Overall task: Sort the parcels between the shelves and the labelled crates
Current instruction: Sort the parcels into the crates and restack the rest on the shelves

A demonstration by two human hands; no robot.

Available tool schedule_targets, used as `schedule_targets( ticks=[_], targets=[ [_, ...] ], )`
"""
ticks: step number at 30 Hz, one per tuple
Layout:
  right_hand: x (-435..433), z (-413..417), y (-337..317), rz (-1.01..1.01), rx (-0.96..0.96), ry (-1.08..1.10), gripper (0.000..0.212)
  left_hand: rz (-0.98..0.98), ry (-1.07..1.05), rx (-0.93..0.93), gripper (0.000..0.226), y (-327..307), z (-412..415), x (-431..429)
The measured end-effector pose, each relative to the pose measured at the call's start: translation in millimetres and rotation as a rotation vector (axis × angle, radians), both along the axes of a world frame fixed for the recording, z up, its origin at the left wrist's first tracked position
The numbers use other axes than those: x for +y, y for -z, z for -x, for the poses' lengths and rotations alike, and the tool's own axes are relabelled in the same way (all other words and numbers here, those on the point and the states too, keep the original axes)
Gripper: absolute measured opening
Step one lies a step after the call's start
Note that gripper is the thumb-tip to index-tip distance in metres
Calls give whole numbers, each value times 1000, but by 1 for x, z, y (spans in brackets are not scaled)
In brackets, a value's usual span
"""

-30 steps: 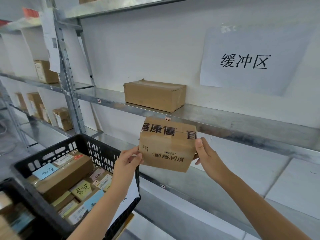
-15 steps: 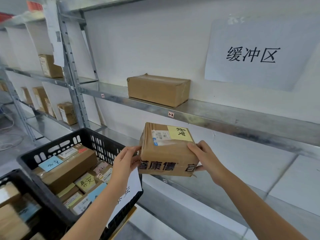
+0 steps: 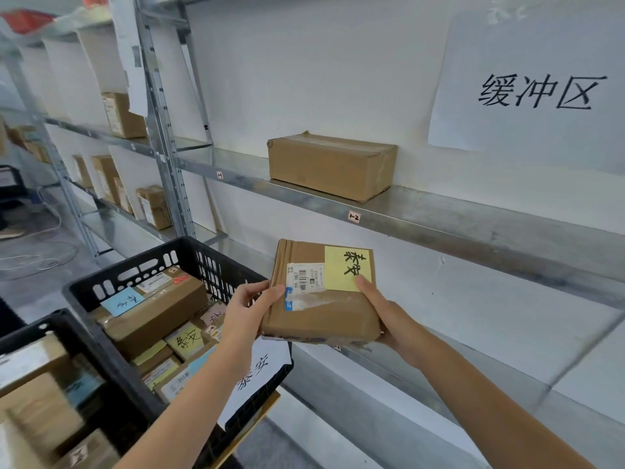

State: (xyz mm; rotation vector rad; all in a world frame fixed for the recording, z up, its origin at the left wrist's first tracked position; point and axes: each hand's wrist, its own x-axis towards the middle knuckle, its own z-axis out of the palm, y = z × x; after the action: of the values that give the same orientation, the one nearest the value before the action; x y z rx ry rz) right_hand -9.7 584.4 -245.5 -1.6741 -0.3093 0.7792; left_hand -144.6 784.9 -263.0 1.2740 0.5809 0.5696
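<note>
A: So, crate (image 3: 77,288) at eight o'clock, left hand (image 3: 250,309) pinching the parcel (image 3: 321,316) by its left edge?
B: Yes. It's dead centre, now flipped label-up, right hand (image 3: 389,316) gripping its three o'clock side. The yellow note (image 3: 345,269) seems to match the crate's sign (image 3: 260,368).

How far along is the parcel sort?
Done: the black crate already holds many noted parcels. In hand: the left hand and right hand grip one parcel, yellow note face up. The note seems to match the crate's paper label, so it likely goes there. Left: the plain box on the shelf, plus boxes on farther shelves.
</note>
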Motion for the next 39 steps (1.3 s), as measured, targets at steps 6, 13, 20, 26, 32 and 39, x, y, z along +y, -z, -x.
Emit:
schedule_targets(
  ticks=[6, 13, 20, 26, 32, 39],
  targets=[
    [38, -8, 5, -67, 58, -93, 68, -1, -34, 11, 64, 5, 13, 19],
    [107, -29, 8, -17, 8, -168, 70, -165, -146, 84, 22, 10, 33, 64],
    [194, -56, 13, 54, -25, -264, 73, -201, -376, 107, 23, 31, 51, 130],
    [264, -62, 20, 138, -40, -341, 87, -152, -509, 137, 26, 60, 67, 160],
    [327, -54, 48, 206, -51, -474, 72, -140, -590, 153, 25, 75, 73, 183],
    [370, -43, 92, 339, -11, -645, 108, -125, -674, 164, 23, 78, 73, 194]
  ],
)
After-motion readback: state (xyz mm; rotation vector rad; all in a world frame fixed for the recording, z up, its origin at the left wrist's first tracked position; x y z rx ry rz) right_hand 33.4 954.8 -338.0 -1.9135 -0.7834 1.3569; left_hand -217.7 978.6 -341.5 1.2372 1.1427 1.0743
